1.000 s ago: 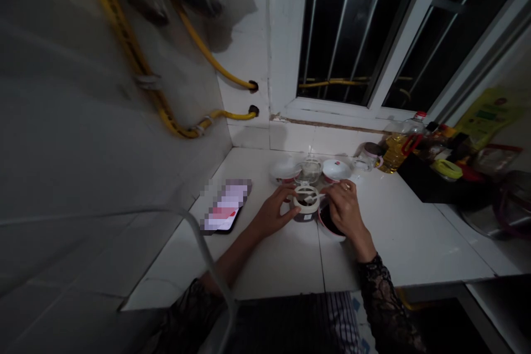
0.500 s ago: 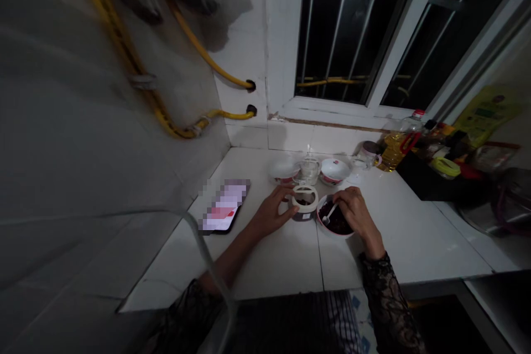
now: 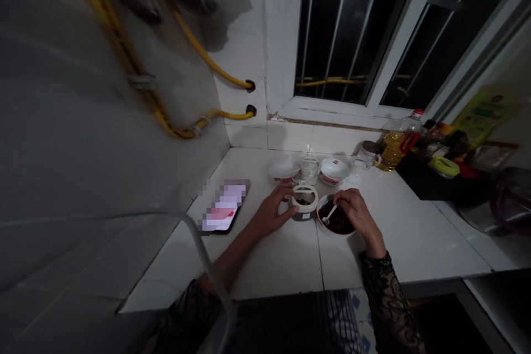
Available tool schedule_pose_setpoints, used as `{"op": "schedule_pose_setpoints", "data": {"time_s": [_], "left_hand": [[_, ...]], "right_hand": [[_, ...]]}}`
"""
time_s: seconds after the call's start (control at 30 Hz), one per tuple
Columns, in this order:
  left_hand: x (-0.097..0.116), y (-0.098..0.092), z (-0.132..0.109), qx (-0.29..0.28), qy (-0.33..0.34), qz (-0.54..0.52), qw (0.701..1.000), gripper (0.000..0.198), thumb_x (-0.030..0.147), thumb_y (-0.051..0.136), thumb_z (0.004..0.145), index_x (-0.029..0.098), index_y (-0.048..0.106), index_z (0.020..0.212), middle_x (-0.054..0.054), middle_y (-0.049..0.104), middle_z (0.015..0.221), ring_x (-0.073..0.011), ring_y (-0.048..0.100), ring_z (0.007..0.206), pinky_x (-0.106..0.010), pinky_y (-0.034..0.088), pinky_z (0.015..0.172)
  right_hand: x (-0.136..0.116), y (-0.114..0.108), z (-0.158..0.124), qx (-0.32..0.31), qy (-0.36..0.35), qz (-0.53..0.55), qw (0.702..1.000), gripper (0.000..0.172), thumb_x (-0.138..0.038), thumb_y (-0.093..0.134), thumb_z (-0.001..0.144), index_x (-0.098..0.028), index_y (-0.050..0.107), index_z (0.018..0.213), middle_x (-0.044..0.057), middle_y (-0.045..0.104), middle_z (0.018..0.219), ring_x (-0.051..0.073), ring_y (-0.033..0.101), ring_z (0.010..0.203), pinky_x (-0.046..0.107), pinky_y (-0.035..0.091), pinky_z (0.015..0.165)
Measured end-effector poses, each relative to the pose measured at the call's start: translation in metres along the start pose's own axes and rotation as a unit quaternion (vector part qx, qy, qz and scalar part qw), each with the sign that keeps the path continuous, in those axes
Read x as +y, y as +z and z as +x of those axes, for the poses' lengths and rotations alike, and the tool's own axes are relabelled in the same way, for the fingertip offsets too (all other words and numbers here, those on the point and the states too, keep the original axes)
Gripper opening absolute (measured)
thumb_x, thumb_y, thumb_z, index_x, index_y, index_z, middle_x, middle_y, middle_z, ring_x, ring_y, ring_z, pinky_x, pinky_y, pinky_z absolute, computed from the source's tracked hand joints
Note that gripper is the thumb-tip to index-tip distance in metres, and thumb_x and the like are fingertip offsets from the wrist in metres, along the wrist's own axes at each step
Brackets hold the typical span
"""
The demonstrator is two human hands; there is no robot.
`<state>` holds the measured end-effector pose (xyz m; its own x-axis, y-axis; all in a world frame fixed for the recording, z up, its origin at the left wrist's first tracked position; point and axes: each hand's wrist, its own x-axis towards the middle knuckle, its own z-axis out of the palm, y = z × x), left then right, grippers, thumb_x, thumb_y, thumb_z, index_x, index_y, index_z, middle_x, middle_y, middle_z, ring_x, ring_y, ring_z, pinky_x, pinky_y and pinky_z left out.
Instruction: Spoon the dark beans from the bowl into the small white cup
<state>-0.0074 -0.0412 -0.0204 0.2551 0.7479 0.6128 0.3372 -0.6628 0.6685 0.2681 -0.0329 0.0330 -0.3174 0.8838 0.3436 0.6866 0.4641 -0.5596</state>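
My left hand [image 3: 274,210] is curved around the side of a small jar [image 3: 305,214] with a pale rim, its thumb and fingers on the rim. Some dark contents show inside the jar. A small white spoon [image 3: 331,214] is pinched in my right hand [image 3: 352,207], its head low over a bowl [image 3: 337,235] of dark food. The bowl stands just right of the jar, and my right hand covers part of its far right rim.
Behind the jar stand two white bowls [image 3: 334,169], a glass container [image 3: 307,168] and a lidded cup [image 3: 370,152]. A phone [image 3: 226,207] lies at the left. An oil bottle [image 3: 395,146] and a black box [image 3: 423,182] of condiments stand at the right. A pale cable [image 3: 203,246] crosses in front.
Almost nothing differs. Both hands, the jar, the bowl and the spoon stay in nearly the same places.
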Motion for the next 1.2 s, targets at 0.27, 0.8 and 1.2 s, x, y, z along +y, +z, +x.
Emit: {"op": "schedule_pose_setpoints", "data": {"time_s": [0.27,0.8,1.2], "left_hand": [[-0.0008,0.0009,-0.0013,0.002,-0.004,0.004,1.000,0.023,0.031,0.065,0.090,0.023,0.058,0.110,-0.011,0.061,0.128,-0.0245,0.064,0.119,-0.035,0.061,0.085],[-0.0025,0.0021,-0.0012,0.001,-0.002,0.003,1.000,0.023,0.031,0.065,0.090,0.023,0.059,0.110,-0.012,0.061,0.128,-0.0243,0.064,0.118,-0.035,0.061,0.085],[-0.0024,0.0025,-0.0008,0.003,-0.007,-0.004,1.000,0.024,0.032,0.066,0.089,0.023,0.059,0.110,-0.012,0.062,0.127,-0.0251,0.064,0.119,-0.036,0.061,0.085]], "right_hand": [[0.0043,0.0028,0.0005,0.009,0.033,0.041,0.999,0.022,-0.023,0.044,0.076,-0.024,0.065,0.068,0.001,0.064,0.064,0.023,0.058,0.078,0.036,0.040,0.087],[0.0084,0.0003,0.0024,0.074,0.188,0.183,0.962,0.020,-0.033,0.047,0.063,-0.021,0.063,0.063,-0.002,0.051,0.053,0.017,0.047,0.057,0.029,0.034,0.059],[0.0082,-0.0011,0.0083,0.146,0.178,0.225,0.947,0.018,-0.035,0.049,0.064,-0.022,0.061,0.066,0.000,0.054,0.054,0.019,0.052,0.059,0.031,0.042,0.062]]}}
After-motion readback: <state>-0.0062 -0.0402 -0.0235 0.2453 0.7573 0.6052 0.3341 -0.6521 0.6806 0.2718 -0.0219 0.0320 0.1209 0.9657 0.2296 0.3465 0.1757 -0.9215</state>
